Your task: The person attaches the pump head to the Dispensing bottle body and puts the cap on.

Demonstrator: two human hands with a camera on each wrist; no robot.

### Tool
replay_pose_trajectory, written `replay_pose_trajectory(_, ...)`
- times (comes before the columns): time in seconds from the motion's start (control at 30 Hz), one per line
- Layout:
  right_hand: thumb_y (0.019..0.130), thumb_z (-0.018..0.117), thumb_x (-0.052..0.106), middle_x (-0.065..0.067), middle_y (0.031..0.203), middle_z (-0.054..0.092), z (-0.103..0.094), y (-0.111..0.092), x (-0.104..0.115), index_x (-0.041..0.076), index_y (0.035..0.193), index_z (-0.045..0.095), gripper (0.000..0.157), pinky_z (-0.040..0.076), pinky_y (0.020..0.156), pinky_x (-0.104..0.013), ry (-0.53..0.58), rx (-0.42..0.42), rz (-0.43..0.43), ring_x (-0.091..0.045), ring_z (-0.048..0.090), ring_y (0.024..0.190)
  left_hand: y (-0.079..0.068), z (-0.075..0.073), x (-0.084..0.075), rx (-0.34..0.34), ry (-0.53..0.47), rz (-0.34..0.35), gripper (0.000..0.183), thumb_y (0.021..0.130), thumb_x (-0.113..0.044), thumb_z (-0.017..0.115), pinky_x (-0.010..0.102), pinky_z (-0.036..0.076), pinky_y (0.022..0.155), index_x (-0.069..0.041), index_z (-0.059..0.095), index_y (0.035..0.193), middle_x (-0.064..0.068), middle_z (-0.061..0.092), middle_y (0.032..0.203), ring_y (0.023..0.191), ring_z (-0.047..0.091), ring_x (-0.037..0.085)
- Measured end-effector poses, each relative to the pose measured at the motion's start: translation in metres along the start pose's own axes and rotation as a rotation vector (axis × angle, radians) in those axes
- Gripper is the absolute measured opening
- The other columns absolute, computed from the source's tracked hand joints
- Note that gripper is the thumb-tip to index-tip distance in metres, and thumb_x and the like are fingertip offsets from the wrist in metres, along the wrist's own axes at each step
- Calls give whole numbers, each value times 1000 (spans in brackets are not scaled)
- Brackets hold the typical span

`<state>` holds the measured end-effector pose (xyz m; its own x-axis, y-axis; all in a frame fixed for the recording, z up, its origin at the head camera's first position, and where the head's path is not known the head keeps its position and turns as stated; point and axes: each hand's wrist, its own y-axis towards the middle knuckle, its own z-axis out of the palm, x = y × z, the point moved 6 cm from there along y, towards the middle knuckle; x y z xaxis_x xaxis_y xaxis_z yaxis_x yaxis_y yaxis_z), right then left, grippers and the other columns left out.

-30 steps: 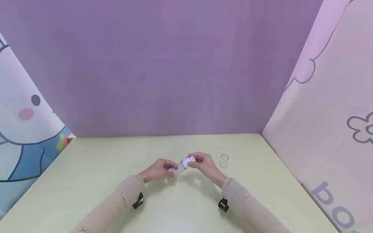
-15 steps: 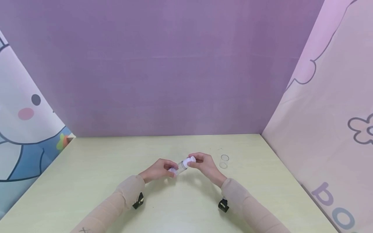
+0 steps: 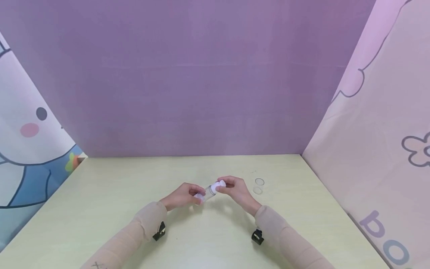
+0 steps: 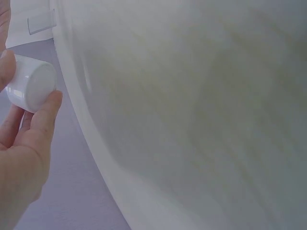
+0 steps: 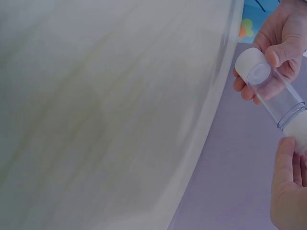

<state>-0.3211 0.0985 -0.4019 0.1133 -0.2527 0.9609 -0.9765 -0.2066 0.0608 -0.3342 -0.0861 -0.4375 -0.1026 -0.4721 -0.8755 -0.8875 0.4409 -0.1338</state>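
A clear cylindrical bottle (image 3: 208,193) with white ends is held tilted above the table, its right end higher. My left hand (image 3: 183,195) grips the white base (image 5: 250,64) at the lower end. My right hand (image 3: 237,190) pinches the white top part (image 3: 218,186) at the other end between thumb and fingers. In the right wrist view the transparent wall (image 5: 278,98) lets a white disc inside show through. The left wrist view shows the white base (image 4: 32,82) close up between my fingers. To the right of my right hand a clear cap (image 3: 258,186) stands on the table.
The pale wooden table (image 3: 114,186) reaches back to a purple backdrop (image 3: 201,82). Printed panels flank it on the left (image 3: 40,149) and right (image 3: 376,142). A black wrist mount (image 3: 159,231) hangs under the left sleeve, another black mount (image 3: 258,237) under the right.
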Motion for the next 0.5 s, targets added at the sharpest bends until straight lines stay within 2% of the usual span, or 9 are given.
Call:
replay_pose_trajectory(0.3, 81, 69, 13, -14, 113, 64, 1, -3, 7, 2, 113, 62, 35, 49, 85, -33, 6, 36, -12, -22, 62, 99, -2, -1, -2, 3, 4, 13, 29, 78, -14, 70, 42, 44, 90, -12, 66, 107, 7, 62, 116, 103, 57, 20)
replay_pose_trajectory(0.5, 80, 69, 14, -13, 117, 62, 0, 0, 1, 3, 116, 60, 38, 49, 87, -32, 24, 67, -28, -23, 60, 105, -4, -2, -2, 4, -1, 15, 30, 78, -14, 70, 41, 44, 90, -11, 65, 107, 7, 62, 115, 103, 57, 19)
